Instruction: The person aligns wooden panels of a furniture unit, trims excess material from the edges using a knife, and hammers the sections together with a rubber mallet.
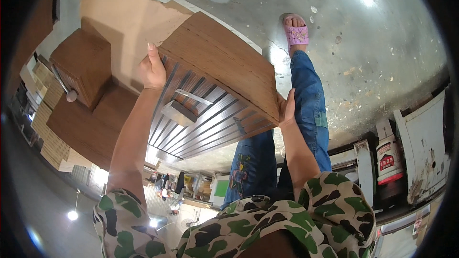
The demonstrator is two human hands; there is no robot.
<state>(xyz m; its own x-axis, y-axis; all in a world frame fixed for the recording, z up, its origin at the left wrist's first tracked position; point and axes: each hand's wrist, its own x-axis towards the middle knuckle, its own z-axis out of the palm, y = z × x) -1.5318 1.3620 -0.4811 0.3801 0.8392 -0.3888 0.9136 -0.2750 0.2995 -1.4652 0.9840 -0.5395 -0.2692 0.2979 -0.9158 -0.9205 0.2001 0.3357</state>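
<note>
Between my hands is a brown wooden box-like piece (pixel 222 52), tilted, with a plain wood-grain side and a glossy face of dark stripes. My left hand (pixel 154 69) is closed on its left corner, thumb pointing up along the edge. At the right end, my right hand (pixel 287 107) grips the lower corner, its fingers partly hidden by the wood. A pale block (pixel 179 113) and a thin light strip (pixel 193 96) show against the striped face. What lies behind the piece is hidden.
At left are a smaller brown wooden box (pixel 83 64), a rod with a round end (pixel 64 83) and a brown board (pixel 91 126). A tan sheet (pixel 129 24) lies beyond. A white bucket (pixel 389 157) and a worn white panel (pixel 428 148) stand at right. My slippered foot (pixel 296 31) is on grey floor.
</note>
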